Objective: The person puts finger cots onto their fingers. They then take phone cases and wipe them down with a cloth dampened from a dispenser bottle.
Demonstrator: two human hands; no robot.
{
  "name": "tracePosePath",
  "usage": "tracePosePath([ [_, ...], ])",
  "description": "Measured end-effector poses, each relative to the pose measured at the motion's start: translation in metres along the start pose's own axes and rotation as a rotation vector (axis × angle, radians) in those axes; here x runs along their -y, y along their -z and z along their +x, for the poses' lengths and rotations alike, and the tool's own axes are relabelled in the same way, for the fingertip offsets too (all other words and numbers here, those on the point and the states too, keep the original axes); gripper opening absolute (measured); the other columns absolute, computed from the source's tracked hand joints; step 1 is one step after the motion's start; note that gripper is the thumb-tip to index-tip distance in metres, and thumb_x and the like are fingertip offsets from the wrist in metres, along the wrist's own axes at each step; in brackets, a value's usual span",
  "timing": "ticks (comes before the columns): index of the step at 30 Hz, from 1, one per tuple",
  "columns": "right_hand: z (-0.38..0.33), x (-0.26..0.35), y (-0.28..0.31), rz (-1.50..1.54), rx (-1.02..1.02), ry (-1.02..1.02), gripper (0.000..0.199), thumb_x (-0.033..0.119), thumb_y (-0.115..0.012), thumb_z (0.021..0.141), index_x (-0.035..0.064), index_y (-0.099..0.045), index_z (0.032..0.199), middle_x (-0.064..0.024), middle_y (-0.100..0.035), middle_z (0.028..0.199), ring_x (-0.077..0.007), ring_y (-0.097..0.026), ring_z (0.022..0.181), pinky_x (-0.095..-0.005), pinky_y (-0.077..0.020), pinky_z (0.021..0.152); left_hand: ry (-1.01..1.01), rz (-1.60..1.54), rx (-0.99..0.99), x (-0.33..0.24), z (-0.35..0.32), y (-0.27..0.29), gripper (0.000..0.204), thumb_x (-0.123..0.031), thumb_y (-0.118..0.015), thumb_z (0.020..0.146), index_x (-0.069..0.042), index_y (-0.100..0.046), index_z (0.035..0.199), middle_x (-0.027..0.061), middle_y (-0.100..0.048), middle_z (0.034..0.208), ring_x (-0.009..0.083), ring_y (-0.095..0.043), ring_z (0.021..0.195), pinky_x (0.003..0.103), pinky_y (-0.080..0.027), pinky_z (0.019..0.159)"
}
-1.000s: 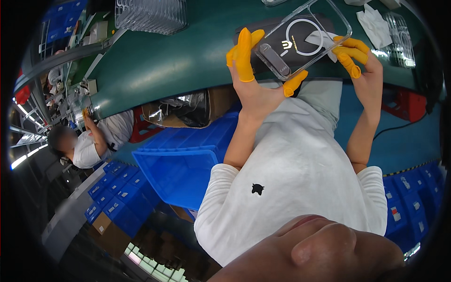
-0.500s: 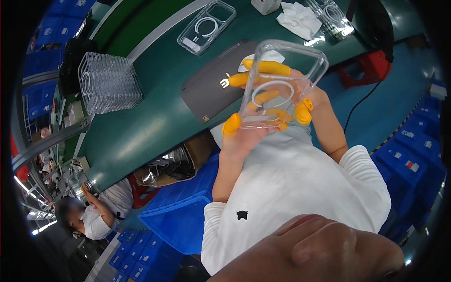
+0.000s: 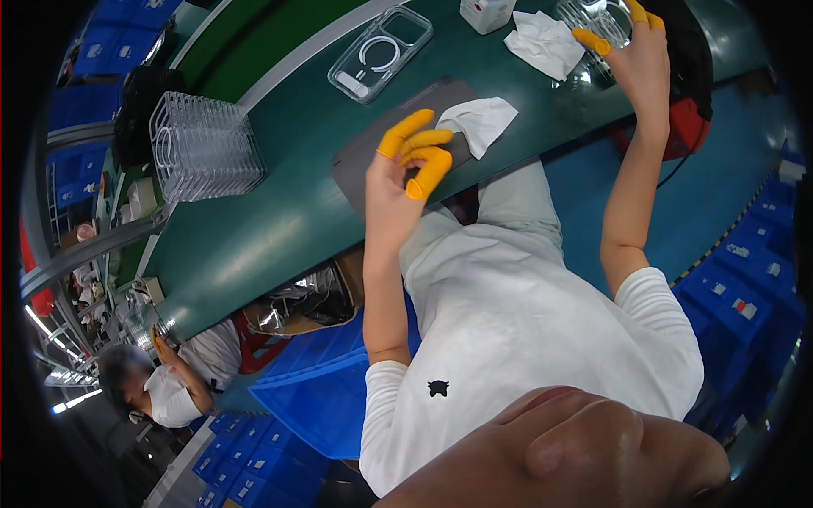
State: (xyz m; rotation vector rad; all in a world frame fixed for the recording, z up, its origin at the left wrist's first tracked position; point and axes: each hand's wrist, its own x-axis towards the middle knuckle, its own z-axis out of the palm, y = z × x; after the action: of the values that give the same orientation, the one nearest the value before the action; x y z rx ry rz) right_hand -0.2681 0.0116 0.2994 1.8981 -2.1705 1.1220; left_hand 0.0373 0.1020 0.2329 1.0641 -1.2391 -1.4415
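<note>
- Left hand (image 3: 402,173) is raised over the near edge of the green counter (image 3: 279,212), fingers in yellow finger cots curled loosely toward the palm, holding nothing.
- Just beyond those curled fingers lies a white cloth (image 3: 481,121), resting on a dark grey mat (image 3: 377,157) on the counter; whether the fingertips touch the cloth, I cannot tell.
- Right hand (image 3: 637,52) is up at the far right, fingers spread and bent, yellow cots on the tips, at a clear case (image 3: 593,19) near the top edge of the view. It looks to be touching it, but whether it grips the case, I cannot tell.
- A second crumpled white cloth (image 3: 546,44) sits on the counter just left of the right hand.
- A small white box (image 3: 487,13) stands at the top edge, left of that cloth.
- Another clear phone case (image 3: 381,52) with a white ring inside lies flat on the counter, well apart from both hands, beyond the mat.
- A wire rack (image 3: 203,146) packed with clear cases stands to the left on the counter.
- Blue bins (image 3: 326,394) sit under the counter by the person's left arm.
- Another person (image 3: 169,385) in white works at lower left, well apart.
</note>
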Motion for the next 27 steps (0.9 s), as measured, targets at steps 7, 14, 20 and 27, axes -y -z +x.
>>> tracePosePath([
  [7, 0.013, -0.038, -0.026, -0.255, 0.084, -0.121, 0.082, 0.023, -0.091, 0.064, 0.0015, -0.055, 0.135, -0.0199, -0.055, 0.115, -0.0381, -0.059, 0.109, -0.0434, -0.0494, 0.094, -0.232, 0.657, -0.380, 0.002, 0.034, 0.041, 0.053, -0.017, -0.082, 0.081, -0.004, -0.064, 0.128, 0.0125, -0.070, 0.114, 0.0258, -0.063, 0.105, 0.035, -0.047, 0.091],
  [14, 0.027, -0.136, -0.066, -0.471, 0.291, -0.098, 0.071, 0.033, -0.081, 0.081, 0.0004, -0.055, 0.138, -0.0284, -0.061, 0.127, -0.0388, -0.066, 0.111, -0.0466, -0.0534, 0.093, -0.276, 1.057, -0.412, 0.006, 0.068, 0.056, 0.086, -0.028, -0.087, 0.076, 0.001, -0.044, 0.144, 0.0183, -0.060, 0.127, 0.0385, -0.052, 0.117, 0.049, -0.039, 0.103],
  [20, 0.018, -0.143, -0.065, -0.623, 0.108, 0.062, 0.056, 0.029, -0.078, 0.084, 0.0066, -0.061, 0.133, -0.0269, -0.064, 0.120, -0.0407, -0.065, 0.109, -0.0455, -0.0530, 0.092, -0.348, 1.339, -0.390, 0.005, 0.099, 0.060, 0.094, -0.034, -0.092, 0.070, 0.005, -0.047, 0.142, 0.0197, -0.066, 0.120, 0.0370, -0.062, 0.108, 0.045, -0.050, 0.092],
  [27, -0.028, -0.010, -0.039, 0.312, 0.768, 0.168, 0.026, 0.011, -0.072, 0.089, -0.0007, -0.070, 0.112, -0.0198, -0.068, 0.107, -0.0287, -0.067, 0.100, -0.0380, -0.0541, 0.077, -0.221, 1.288, -0.394, -0.005, 0.109, 0.050, 0.105, -0.029, -0.092, 0.063, -0.003, -0.038, 0.150, 0.0197, -0.062, 0.121, 0.0367, -0.056, 0.115, 0.050, -0.043, 0.095],
])
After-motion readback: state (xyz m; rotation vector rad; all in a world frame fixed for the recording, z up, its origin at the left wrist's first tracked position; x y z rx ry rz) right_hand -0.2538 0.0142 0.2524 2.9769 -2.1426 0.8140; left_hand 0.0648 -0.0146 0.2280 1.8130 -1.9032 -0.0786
